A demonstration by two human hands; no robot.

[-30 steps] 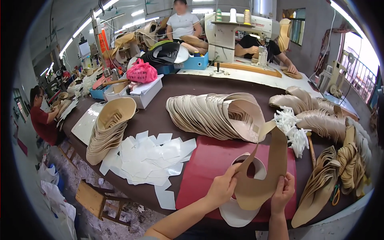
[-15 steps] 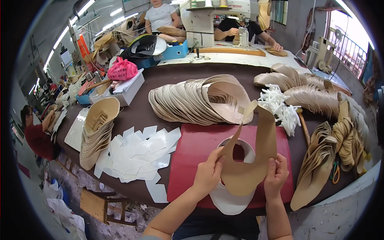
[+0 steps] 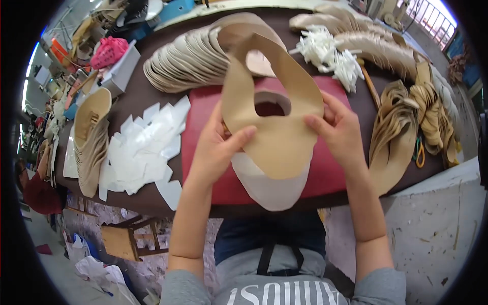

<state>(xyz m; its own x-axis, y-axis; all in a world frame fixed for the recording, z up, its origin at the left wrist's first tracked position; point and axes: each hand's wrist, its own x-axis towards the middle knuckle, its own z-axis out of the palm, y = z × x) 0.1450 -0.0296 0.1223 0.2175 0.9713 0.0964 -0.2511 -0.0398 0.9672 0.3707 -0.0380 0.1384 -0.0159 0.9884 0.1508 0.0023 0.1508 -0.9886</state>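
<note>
OK so we're at a dark brown table (image 3: 130, 90) with a red mat (image 3: 201, 111) spread over part of it. Left of our left hand (image 3: 218, 147) there's a messy pile of white pieces (image 3: 140, 147), then a nested stack of tan shapes (image 3: 91, 147), with a pink bag (image 3: 110, 52) farther off up that way. Beyond both hands sits a long row of overlapping beige shapes (image 3: 190, 58). Past our right hand (image 3: 339, 129) we've got a heap of white strips (image 3: 325, 53), a wooden handle (image 3: 371, 86) and folded tan bundles (image 3: 394, 124). A wooden stool (image 3: 119, 241) stands on the scrap-strewn floor (image 3: 198, 229), lower left of the left hand, and a barred window (image 3: 432, 20) is way beyond the right

As for grip, the left hand is closed on one side of a tan cutout (image 3: 279, 142), thumb on top, fingers tucked behind. The right hand grips the opposite edge, thumb in front, fingers curled. So the cutout is between our hands, over a white shape (image 3: 274, 190) whose rounded end pokes out toward us; we can't tell if they touch
</note>
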